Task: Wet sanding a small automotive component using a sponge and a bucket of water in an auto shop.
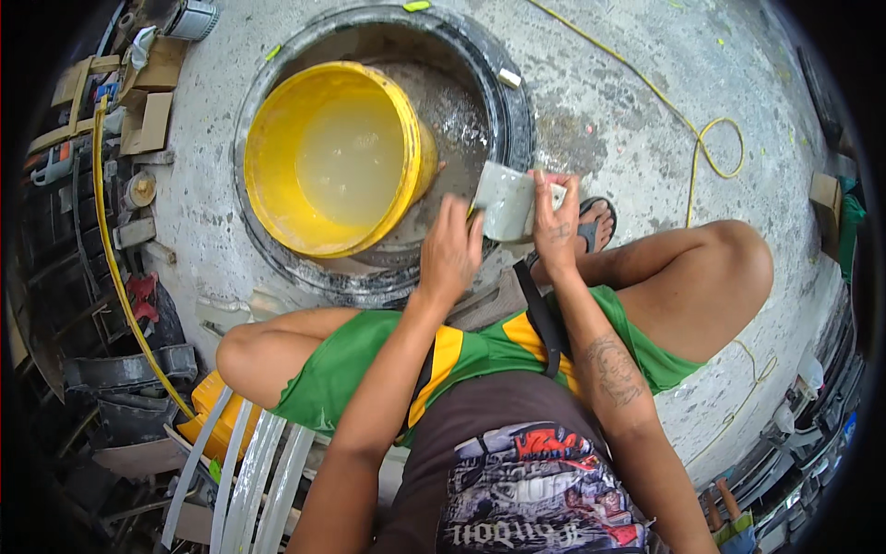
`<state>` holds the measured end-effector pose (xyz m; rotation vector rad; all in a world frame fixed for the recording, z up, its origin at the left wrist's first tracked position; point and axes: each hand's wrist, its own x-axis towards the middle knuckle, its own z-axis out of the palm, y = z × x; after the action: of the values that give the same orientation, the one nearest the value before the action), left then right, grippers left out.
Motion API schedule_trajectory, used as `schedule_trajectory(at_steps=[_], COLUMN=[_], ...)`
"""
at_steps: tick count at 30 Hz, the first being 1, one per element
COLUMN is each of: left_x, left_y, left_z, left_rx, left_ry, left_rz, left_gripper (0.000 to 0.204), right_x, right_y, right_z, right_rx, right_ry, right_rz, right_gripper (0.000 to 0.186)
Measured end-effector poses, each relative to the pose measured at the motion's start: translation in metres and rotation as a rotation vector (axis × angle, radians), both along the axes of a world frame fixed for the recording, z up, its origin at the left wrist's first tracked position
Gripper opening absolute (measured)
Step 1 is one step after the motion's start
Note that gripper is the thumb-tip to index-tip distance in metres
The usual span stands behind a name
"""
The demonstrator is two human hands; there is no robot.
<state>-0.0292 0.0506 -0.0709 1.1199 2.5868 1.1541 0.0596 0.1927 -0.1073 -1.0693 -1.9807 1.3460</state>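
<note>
My right hand (556,226) grips a flat grey piece (506,201) at its right end, with a small pale pinkish item by my fingers. My left hand (450,242) is curled just left of that piece, slightly blurred; something small, dark and yellow shows at its fingertips, too unclear to name. Beside it, a yellow bucket (260,166) holds cloudy water (346,162) and stands inside a large black ring-shaped tub (512,120), whose floor is wet.
My bent legs frame the work. A yellow hose or cord (646,83) loops on the concrete floor (757,194). Cardboard (143,120), dark parts, pale strips (268,471) and another yellow container (212,425) lie along the left. More dark parts line the right edge.
</note>
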Motion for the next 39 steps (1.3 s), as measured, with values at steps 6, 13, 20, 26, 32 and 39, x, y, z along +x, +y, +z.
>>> schedule_trajectory(at_steps=[6, 13, 20, 26, 32, 39], left_x=[-0.033, -0.001, 0.003, -0.019, 0.013, -0.026], left_y=[0.033, -0.002, -0.014, 0.012, -0.016, 0.022], left_z=[0.001, 0.015, 0.013, 0.014, 0.020, 0.011], left_rx=[-0.021, 0.147, -0.025, -0.107, -0.064, -0.081], left_ry=[-0.037, -0.067, -0.104, -0.057, -0.130, -0.077], left_rz=[-0.024, 0.129, -0.023, -0.062, -0.049, -0.079], left_gripper=[0.018, 0.022, 0.023, 0.020, 0.015, 0.015], right_x=[-0.002, 0.001, -0.002, -0.005, 0.002, -0.004], right_y=[0.000, 0.004, 0.002, -0.002, 0.001, -0.002], right_z=[0.003, 0.009, 0.011, 0.016, 0.015, 0.015], right_rx=[-0.123, -0.055, -0.016, -0.147, -0.137, -0.233], right_ry=[0.034, -0.054, -0.038, -0.022, -0.062, -0.016], right_rz=[-0.016, -0.049, -0.056, -0.059, -0.076, -0.053], right_gripper=[0.033, 0.036, 0.034, 0.033, 0.034, 0.033])
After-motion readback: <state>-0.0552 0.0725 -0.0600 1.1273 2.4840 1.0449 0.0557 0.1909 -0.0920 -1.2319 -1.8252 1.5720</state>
